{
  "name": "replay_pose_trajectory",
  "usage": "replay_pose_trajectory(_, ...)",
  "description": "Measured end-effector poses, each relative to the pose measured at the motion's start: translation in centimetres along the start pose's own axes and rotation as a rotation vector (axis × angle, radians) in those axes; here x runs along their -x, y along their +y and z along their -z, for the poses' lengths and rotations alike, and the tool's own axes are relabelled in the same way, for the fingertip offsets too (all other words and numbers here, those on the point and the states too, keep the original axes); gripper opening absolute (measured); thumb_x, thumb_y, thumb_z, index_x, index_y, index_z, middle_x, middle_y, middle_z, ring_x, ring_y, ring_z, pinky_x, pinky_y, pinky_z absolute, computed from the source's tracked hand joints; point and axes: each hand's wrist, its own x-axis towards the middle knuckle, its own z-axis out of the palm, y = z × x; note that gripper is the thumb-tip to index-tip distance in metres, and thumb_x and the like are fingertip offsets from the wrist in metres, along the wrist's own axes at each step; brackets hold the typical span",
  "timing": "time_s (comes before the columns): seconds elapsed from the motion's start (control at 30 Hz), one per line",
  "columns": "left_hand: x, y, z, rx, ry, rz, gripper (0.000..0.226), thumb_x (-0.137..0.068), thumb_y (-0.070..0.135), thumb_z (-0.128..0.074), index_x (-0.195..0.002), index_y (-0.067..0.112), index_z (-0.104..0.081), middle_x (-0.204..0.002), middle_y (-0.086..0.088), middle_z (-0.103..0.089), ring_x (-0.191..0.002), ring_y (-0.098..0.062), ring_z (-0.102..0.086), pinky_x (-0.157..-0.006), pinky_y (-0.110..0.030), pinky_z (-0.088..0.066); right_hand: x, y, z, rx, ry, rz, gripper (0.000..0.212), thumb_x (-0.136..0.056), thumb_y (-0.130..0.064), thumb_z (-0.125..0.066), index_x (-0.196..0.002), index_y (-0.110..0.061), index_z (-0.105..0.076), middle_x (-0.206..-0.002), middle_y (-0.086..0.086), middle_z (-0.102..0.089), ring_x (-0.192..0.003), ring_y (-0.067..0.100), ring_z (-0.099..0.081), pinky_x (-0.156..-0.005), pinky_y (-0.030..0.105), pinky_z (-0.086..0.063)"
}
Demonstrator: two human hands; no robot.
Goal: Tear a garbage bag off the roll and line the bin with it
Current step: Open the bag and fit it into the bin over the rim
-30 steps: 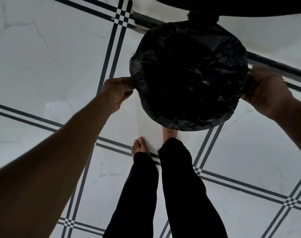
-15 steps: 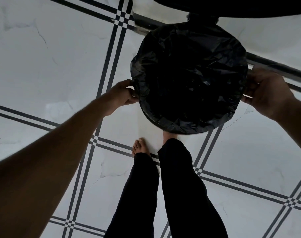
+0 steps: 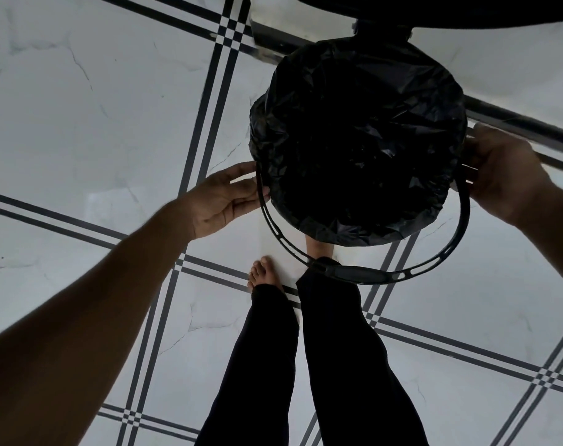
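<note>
Bin (image 3: pixel 441 91) centre-far on floor, garbage bag (image 3: pixel 354 149) draped over rim. Ring handle (image 3: pixel 363 274) swung near. Left hand (image 3: pixel 223 201) flat, fingers straight on ring's left end; right hand (image 3: pixel 502 172) curled round right end. Both equally near.

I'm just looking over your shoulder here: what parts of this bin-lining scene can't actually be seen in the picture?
Head view only:
- The bin's walls and base: the garbage bag draped over its top covers them.
- The right foot: mostly behind the bag and the black hoop handle.
- The right hand fingertips: behind the bag's edge.
- The dark object above: cut off by the top edge.
- The bag roll: not in view.
</note>
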Motion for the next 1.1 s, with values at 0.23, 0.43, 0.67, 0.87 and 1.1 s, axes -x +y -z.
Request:
replay_pose_trajectory(0.23,-1.8,1.9,-1.6,-0.195,0.286,-0.115,0.008,-0.093,0.005,-0.061,-0.091,0.013,-0.059,-0.090,-0.004,-0.073,-0.080,-0.019,-0.072,-0.074,-0.028,-0.060,0.1,0.2,0.1,0.020,-0.012,0.033,0.030,-0.100,-0.040,-0.046,-0.090,-0.029,-0.071,-0.082,-0.009,-0.069,-0.073,0.012,-0.062,-0.078,0.031,-0.046)
replay_pose_trajectory(0.43,-3.1,3.8,-2.9,-0.329,0.426,-0.095,0.027,-0.089,-0.012,-0.049,-0.077,0.011,-0.059,-0.075,-0.008,-0.070,-0.076,-0.020,-0.069,-0.080,-0.031,-0.061,0.0,0.6,-0.3,-0.028,0.004,0.085,0.014,-0.095,-0.039,-0.059,-0.095,-0.032,-0.070,-0.084,-0.012,-0.067,-0.074,0.010,-0.060,-0.080,0.030,-0.041)
replay_pose_trajectory(0.67,-2.3,3.9,-2.5,-0.088,0.262,-0.111,0.052,-0.090,0.054,-0.056,-0.100,0.006,-0.074,-0.100,-0.010,-0.075,-0.100,-0.023,-0.071,-0.095,-0.034,-0.055,0.4,1.2,-0.6,0.002,0.010,0.140,0.005,-0.094,-0.035,-0.066,-0.092,-0.030,-0.067,-0.094,-0.011,-0.070,-0.083,0.007,-0.067,-0.078,0.026,-0.051)
replay_pose_trajectory(0.87,-3.1,4.0,-3.0,-0.140,0.341,-0.170,0.026,-0.087,0.017,-0.072,-0.109,0.004,-0.067,-0.104,-0.008,-0.073,-0.093,-0.018,-0.071,-0.090,-0.032,-0.057,0.0,0.8,-0.4,-0.037,0.076,0.119,0.006,-0.092,-0.026,-0.065,-0.087,-0.027,-0.067,-0.091,-0.008,-0.071,-0.082,0.008,-0.067,-0.072,0.024,-0.054)
replay_pose_trajectory(1.1,-4.1,5.8,-4.0,-0.301,0.482,-0.087,0.008,-0.090,0.004,-0.063,-0.095,0.007,-0.068,-0.085,-0.006,-0.071,-0.072,-0.015,-0.070,-0.066,-0.026,-0.059,-1.0,0.4,-0.6,0.106,0.164,0.140,0.023,-0.090,-0.005,-0.061,-0.080,-0.027,-0.064,-0.077,-0.008,-0.069,-0.062,0.007,-0.062,-0.062,0.022,-0.051)
